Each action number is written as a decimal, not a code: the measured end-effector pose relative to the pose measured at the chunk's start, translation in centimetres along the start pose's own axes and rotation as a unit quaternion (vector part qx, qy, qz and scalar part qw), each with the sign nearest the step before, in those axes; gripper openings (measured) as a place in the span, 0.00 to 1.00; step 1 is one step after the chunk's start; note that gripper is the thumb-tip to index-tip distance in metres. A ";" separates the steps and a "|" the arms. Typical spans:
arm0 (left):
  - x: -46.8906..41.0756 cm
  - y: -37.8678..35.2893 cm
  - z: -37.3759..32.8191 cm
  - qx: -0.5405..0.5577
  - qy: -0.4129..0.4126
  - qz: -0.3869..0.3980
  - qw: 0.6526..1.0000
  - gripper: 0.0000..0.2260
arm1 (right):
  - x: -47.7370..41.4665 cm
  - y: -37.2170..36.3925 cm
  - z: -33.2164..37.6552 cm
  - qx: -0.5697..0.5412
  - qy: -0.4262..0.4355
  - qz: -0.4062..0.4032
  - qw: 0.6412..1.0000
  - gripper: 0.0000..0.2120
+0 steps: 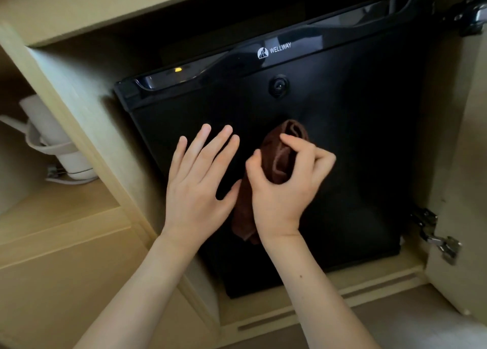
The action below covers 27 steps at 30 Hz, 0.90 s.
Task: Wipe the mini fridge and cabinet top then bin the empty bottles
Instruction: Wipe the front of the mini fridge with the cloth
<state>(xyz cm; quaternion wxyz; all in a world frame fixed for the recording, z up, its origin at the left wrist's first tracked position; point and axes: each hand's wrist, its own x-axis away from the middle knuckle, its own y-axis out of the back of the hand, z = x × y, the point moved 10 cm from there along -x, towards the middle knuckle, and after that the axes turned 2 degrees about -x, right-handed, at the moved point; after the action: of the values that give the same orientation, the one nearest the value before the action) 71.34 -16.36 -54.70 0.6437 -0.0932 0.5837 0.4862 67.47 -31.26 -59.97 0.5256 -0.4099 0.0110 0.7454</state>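
Brown cloth (276, 159) bunched in the right hand (283, 190) against the black mini fridge (342, 143) door — fingers clenched around it — while the left hand (197, 182) rests flat beside it, fingers spread.

The fridge (329, 164) nearly fills its cabinet bay. Its door face is bare to the right of and below the two hands (197, 188), which take up the middle with a cloth (279, 159). A narrow gap runs along the right wall, where hinges (434, 235) jut in.
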 end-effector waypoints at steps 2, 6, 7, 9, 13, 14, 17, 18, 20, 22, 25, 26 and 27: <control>-0.1 -0.3 -0.2 0.000 -0.005 0.000 1.000 0.25 | -0.1 -0.5 -0.7 0.015 0.001 0.015 1.000 0.18; 0.3 -0.9 -0.1 -0.008 0.004 -0.006 1.000 0.26 | 1.7 1.5 -4.2 0.008 -0.013 0.002 1.000 0.18; 0.3 -1.0 -0.1 -0.010 0.005 -0.012 1.000 0.26 | 2.4 2.4 -5.3 0.009 -0.022 -0.010 1.000 0.18; 0.4 -1.1 -0.3 -0.014 0.008 -0.020 1.000 0.26 | 4.0 4.1 -7.4 0.016 -0.044 -0.030 0.998 0.18; 0.4 -1.2 -0.4 -0.017 0.012 -0.028 0.999 0.27 | 7.5 7.4 -12.2 0.011 -0.136 -0.068 0.988 0.17; 0.5 -1.1 -0.4 -0.017 0.013 -0.026 0.999 0.27 | 8.5 8.4 -13.4 0.015 -0.169 -0.082 0.982 0.17; 0.4 -1.1 -0.3 -0.017 0.014 -0.005 1.000 0.28 | 11.4 10.8 -16.5 0.044 -0.266 -0.118 0.956 0.20; 0.4 -1.1 -0.3 -0.019 0.014 0.004 1.000 0.28 | 12.1 11.3 -17.2 0.051 -0.290 -0.120 0.948 0.20; 0.3 -1.0 -0.3 -0.021 0.018 0.019 0.999 0.29 | 12.7 12.0 -18.0 0.044 -0.332 -0.116 0.935 0.18; 0.2 -0.8 -0.5 -0.017 0.018 0.026 0.999 0.29 | 12.4 12.1 -17.7 0.030 -0.359 -0.108 0.927 0.17; -0.4 -0.6 -1.6 -0.014 -0.017 0.018 1.000 0.28 | 8.6 11.3 -13.7 0.004 -0.280 -0.098 0.955 0.18; -0.6 -0.6 -2.3 -0.014 -0.031 0.015 0.999 0.28 | 6.7 10.4 -11.6 -0.011 -0.237 -0.093 0.967 0.16; -0.9 -0.7 -2.9 -0.008 -0.039 0.011 0.999 0.28 | 4.8 9.4 -9.5 -0.021 -0.191 -0.090 0.977 0.15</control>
<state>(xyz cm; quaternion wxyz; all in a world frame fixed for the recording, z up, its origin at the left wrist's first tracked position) 70.07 -19.16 -55.08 0.6594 -0.0731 0.5553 0.5015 65.16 -35.99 -73.14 0.5740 -0.2706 -0.1417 0.7597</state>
